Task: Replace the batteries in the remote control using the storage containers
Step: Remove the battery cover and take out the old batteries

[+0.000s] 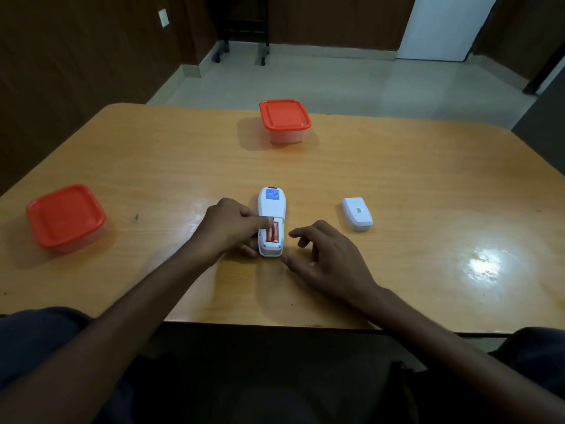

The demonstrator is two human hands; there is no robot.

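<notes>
Glossy wooden table [397, 166] in a pale-floored, brown-walled room; remote [272, 209] face-down.

Both forearms are bare to the left hand [227, 228] and right hand [328, 258], with dark blue-grey trousers below.

My left hand [227, 229] covers the near left edge of the remote [271, 221], and its fingertip hides the batteries' [272, 233] top ends. The blue label [272, 193] is too small to read. Both orange-lidded containers [65, 216] [285, 119] hide their contents.
</notes>
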